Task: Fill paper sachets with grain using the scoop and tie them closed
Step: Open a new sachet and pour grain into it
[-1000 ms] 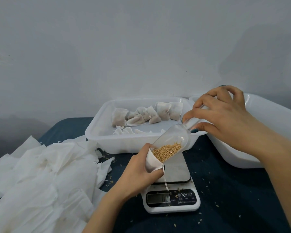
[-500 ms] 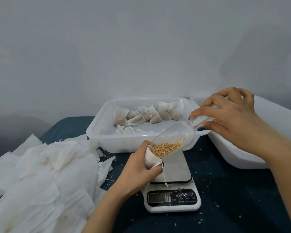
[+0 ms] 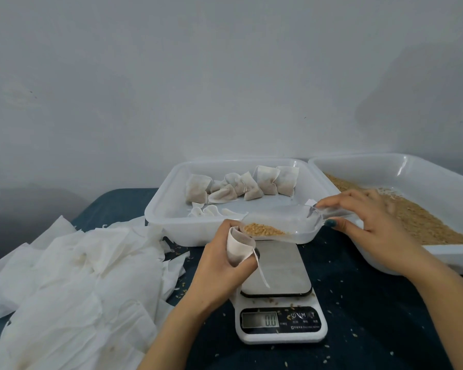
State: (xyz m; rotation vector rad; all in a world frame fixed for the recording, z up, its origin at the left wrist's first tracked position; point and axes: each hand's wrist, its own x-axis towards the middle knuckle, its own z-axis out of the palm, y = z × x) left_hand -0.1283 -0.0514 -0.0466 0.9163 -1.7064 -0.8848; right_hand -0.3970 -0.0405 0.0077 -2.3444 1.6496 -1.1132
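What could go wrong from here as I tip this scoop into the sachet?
1. The scoop mouth looks wider than the opening of the sachet gripped by the left hand, so grain may spill onto the scale; loose grains already dot the cloth.
2. The right hand only pinches the handle end, so a quick tilt could dump everything at once.
3. The drawstring dangles free and might snag.

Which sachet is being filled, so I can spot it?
Find the digital kitchen scale at front centre. Just above its left edge, the left hand grips one paper sachet at the mouth of the clear scoop. Unlike the tied sachets in the white tray, it is open, string dangling.
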